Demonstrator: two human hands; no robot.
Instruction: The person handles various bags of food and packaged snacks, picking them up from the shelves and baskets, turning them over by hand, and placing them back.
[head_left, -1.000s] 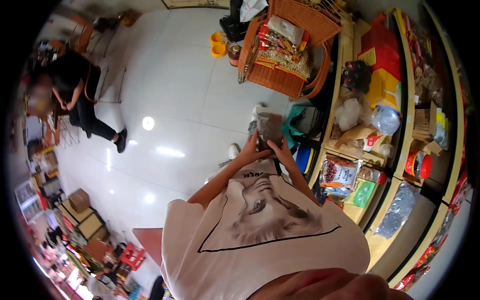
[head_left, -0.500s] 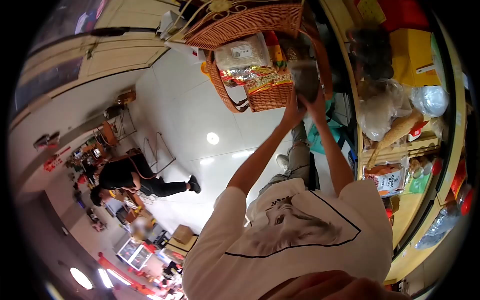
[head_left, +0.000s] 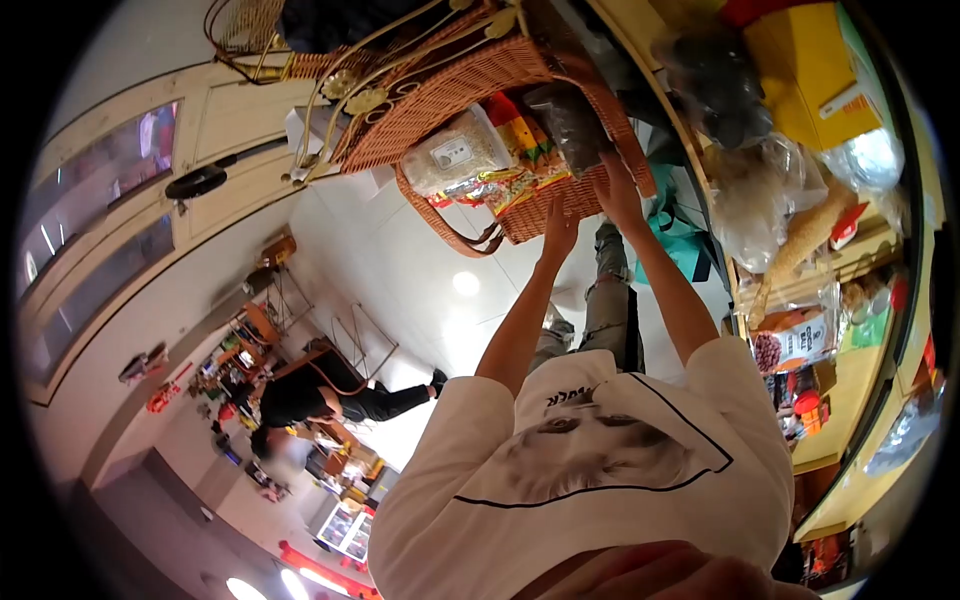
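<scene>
A brown wicker basket (head_left: 530, 222) with a high woven back and looped sides is at the top centre of the head view. Inside it, at the right, lies a dark packet (head_left: 572, 125). To its left are a clear bag of pale grains (head_left: 458, 152) and several red-and-yellow snack packets (head_left: 530, 175). My left hand (head_left: 562, 228) is at the basket's front wall, fingers stretched out, holding nothing visible. My right hand (head_left: 620, 195) reaches to the front right corner beside the dark packet's lower end. Its fingers look extended; whether they touch the packet is unclear.
Shelves on the right hold plastic bags (head_left: 750, 210), a yellow box (head_left: 800, 75) and a cocoa ball bag (head_left: 795, 340). A teal bag (head_left: 670, 245) rests by my legs. Another person (head_left: 300, 400) in black stands at the left. A gold metal frame (head_left: 365, 100) rises behind the basket.
The dark packet, held between both hands before, now lies inside the basket at the right. My hands have drawn apart from each other. The whole view has shifted.
</scene>
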